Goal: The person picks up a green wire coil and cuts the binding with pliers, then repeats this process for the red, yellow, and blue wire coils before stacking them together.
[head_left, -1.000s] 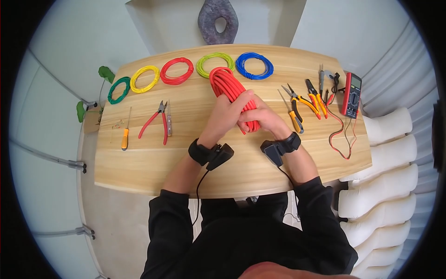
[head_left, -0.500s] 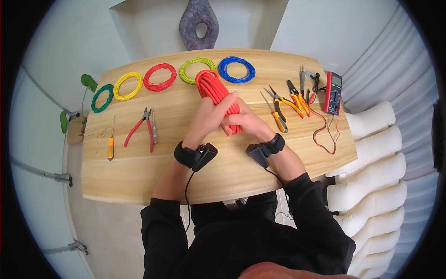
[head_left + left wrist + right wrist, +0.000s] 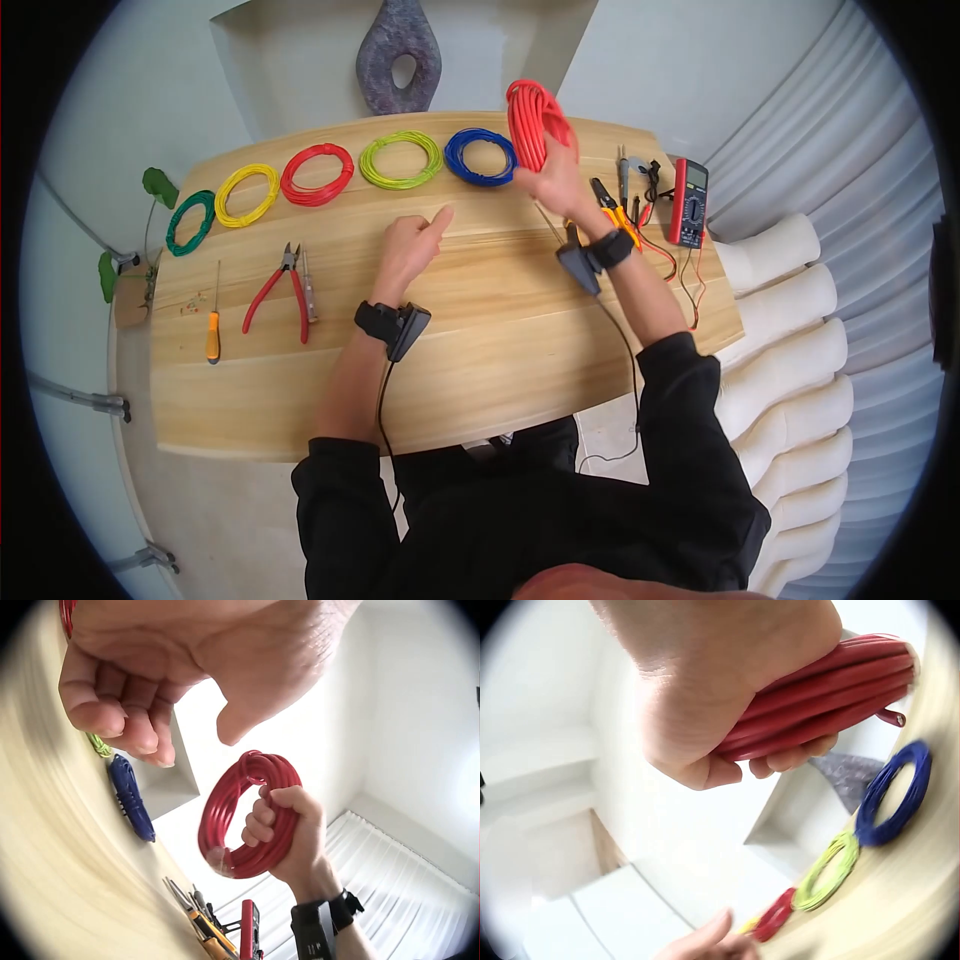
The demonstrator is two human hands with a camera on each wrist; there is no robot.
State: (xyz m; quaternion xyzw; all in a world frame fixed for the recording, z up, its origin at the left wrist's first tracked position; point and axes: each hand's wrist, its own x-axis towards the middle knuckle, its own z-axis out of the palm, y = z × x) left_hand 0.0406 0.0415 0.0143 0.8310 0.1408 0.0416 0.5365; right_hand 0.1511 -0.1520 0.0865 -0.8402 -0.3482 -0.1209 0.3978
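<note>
The right hand (image 3: 558,185) grips a thick red cable coil (image 3: 530,120), held up past the right side of the blue wire coil (image 3: 480,157). In the left wrist view, its fingers pass through the ring of the red coil (image 3: 285,840). The right wrist view shows the coil's strands (image 3: 817,701) lying across the palm, with one cut end sticking out. Holding nothing, the left hand (image 3: 410,250) hovers above the middle of the table; its fingers (image 3: 135,712) are loosely bent in the left wrist view.
Green, yellow, thin red (image 3: 317,175) and lime (image 3: 400,160) wire coils line the table's back edge. At left lie a screwdriver (image 3: 213,335), red-handled pliers (image 3: 265,300) and a slim tester. Tools and a multimeter (image 3: 689,203) lie at right, partly behind the right arm.
The hands have parted. The left hand has let go of the thick red coil, and the right hand has carried it up and to the right. The head view has shifted.
</note>
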